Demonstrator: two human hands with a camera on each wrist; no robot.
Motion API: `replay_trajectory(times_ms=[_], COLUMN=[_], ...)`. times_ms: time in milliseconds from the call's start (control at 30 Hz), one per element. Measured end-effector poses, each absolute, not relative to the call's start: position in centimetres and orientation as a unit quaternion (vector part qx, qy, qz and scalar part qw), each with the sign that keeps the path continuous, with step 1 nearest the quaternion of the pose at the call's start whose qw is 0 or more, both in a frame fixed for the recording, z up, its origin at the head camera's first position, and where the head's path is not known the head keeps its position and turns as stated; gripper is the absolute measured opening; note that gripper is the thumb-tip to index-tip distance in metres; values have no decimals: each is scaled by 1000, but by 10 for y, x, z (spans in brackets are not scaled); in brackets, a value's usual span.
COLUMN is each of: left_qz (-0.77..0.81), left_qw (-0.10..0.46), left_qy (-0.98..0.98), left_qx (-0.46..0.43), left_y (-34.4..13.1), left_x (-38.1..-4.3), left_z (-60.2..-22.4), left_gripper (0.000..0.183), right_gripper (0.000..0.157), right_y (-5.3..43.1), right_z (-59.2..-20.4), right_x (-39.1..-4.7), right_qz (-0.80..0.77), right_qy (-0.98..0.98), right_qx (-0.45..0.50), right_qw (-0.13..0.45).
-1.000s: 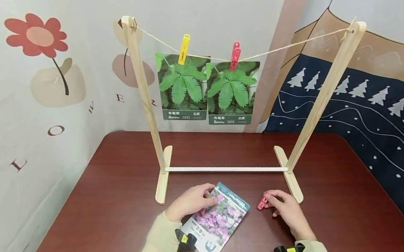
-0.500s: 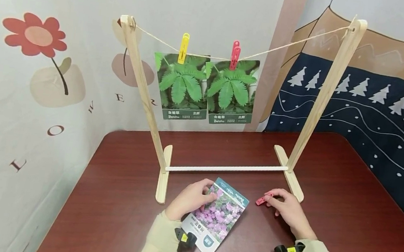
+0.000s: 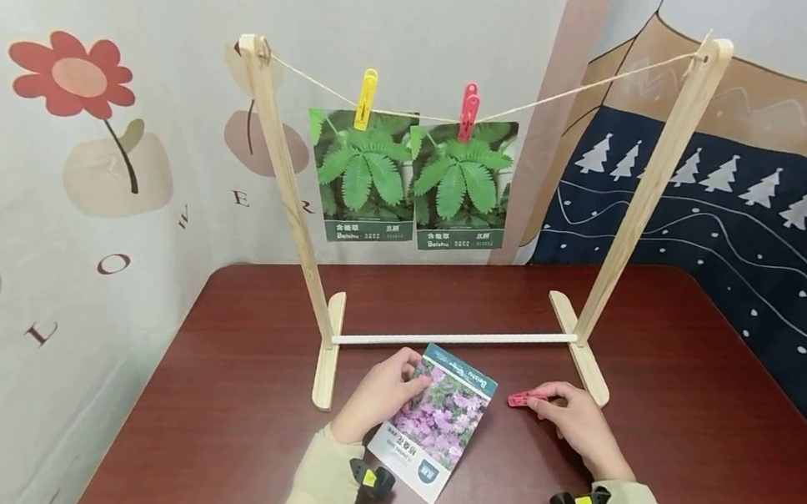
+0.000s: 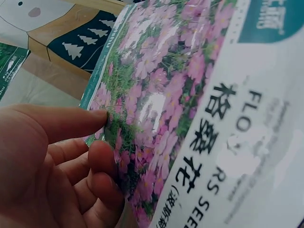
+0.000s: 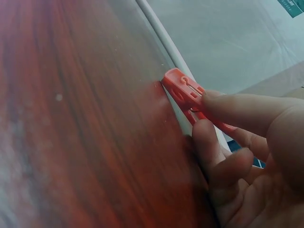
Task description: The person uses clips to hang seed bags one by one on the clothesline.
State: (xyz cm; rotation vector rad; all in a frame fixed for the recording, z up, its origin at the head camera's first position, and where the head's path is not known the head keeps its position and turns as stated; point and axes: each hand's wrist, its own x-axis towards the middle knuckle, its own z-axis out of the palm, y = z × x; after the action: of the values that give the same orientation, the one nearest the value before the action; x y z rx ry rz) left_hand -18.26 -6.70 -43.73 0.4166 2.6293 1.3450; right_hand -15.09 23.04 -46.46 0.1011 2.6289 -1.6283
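Note:
My left hand (image 3: 380,394) pinches the left edge of a flower seed packet (image 3: 449,417), thumb on its front. Pink blossoms cover the packet's picture, and its teal header end points away from me. In the left wrist view the packet (image 4: 156,95) slants up from the fingers. Low over the table's right half, my right hand (image 3: 578,420) holds a pinkish-red clothespin (image 3: 520,399) between thumb and fingers. The right wrist view shows the clothespin (image 5: 183,90) with its far end pointing away from the fingertips.
A wooden stand (image 3: 655,190) carries a string between two posts, joined below by a white rod (image 3: 453,340). Two green leaf packets (image 3: 360,175) hang from the string by a yellow clothespin (image 3: 366,100) and a red clothespin (image 3: 469,113). The dark red table (image 3: 223,432) lies beneath.
The seed packet has shifted away from me and turned slightly more upright in view. The clothespin in my right hand has swung round to point left.

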Motion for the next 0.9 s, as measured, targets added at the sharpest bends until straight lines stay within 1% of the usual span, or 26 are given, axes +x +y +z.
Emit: replay_trajectory(times_ms=[200, 667, 900], left_qz=[461, 473, 493], left_qw=[58, 54, 53], left_qy=[875, 871, 862], left_qx=[133, 125, 111], left_y=[-67, -67, -68], left_x=[-183, -184, -185], left_z=[-436, -434, -433], left_gripper=[24, 25, 29], right_gripper=[15, 21, 22], right_y=[234, 236, 236], right_z=[-465, -467, -467], right_x=[-152, -151, -152], right_qz=[-540, -563, -552], right_qy=[842, 826, 833], right_qx=[-2, -6, -8], right_qw=[19, 28, 26])
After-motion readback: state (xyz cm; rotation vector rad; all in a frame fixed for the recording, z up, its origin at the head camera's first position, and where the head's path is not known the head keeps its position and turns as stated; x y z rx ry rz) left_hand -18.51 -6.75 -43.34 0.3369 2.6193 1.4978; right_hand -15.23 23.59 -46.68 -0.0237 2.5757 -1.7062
